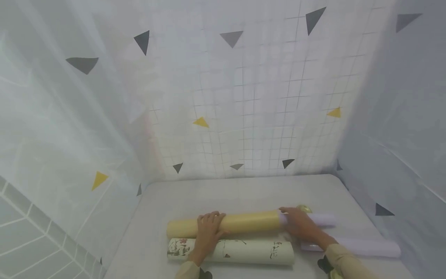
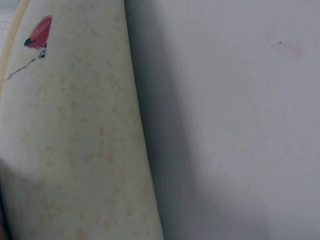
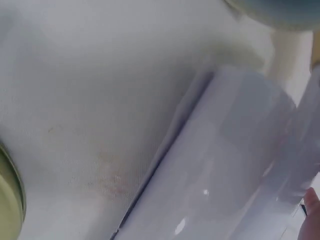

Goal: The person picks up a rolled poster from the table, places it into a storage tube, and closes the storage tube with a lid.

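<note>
A yellow roll lies across the white surface. My left hand grips it left of its middle, fingers over the far side and thumb toward me. At its right end a lavender roll meets it; whether one goes inside the other cannot be told. My right hand holds that lavender roll close to the join, its underside hidden. Nearer me is a cream roll with dark and red printed figures, under my left wrist. The left wrist view shows this cream roll close up, without the hand.
A second lavender roll lies at the right, seen glossy in the right wrist view. A greenish round thing sits behind my right hand, another by my right sleeve. Patterned hanging sheets surround the surface.
</note>
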Motion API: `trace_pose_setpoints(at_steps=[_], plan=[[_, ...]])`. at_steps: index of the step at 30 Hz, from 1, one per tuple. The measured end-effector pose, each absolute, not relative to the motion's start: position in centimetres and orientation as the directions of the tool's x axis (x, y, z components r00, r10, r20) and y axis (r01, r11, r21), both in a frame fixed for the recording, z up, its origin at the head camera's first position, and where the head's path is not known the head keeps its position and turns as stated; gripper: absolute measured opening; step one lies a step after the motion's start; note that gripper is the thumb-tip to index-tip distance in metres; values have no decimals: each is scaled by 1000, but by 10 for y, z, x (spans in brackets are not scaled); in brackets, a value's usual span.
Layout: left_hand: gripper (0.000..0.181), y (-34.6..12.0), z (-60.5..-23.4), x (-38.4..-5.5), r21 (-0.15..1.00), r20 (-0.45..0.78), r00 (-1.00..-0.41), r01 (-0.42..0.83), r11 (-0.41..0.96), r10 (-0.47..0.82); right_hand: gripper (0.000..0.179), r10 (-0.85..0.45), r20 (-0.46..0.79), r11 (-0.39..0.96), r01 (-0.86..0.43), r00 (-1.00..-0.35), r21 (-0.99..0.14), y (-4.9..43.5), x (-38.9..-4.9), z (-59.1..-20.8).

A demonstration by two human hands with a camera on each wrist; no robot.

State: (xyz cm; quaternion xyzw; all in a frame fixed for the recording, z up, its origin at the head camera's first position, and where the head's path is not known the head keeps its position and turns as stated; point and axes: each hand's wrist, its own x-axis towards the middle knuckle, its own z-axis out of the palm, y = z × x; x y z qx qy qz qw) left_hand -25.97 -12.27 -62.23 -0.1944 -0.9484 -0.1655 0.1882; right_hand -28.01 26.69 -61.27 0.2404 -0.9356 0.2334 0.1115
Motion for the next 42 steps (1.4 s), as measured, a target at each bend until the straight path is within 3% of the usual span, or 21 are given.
trace_pose_setpoints(at_steps=[4,10,18,26,34,42], plan=[[64,-124,-623,-260,249,420,-855,430,868,303,47,-306,294,792,-414,-905,-449,276,-281,-608],[64,-125,-623,-261,231,446,-839,444,866,312,40,-356,359,822,-472,-863,-319,290,-278,-599],[62,-126,-624,-261,243,416,-858,424,873,301,51,-392,222,832,-447,-893,-327,295,-276,-596],[62,-126,-623,-261,258,410,-861,426,867,301,51,-435,366,795,-541,-823,-273,289,-280,-604],[63,-126,-625,-264,232,439,-843,439,868,309,61,-431,347,788,-535,-833,-304,274,-283,-598],[61,-127,-623,-265,207,472,-823,452,868,317,57,-482,409,738,-611,-775,-287,262,-283,-599]])
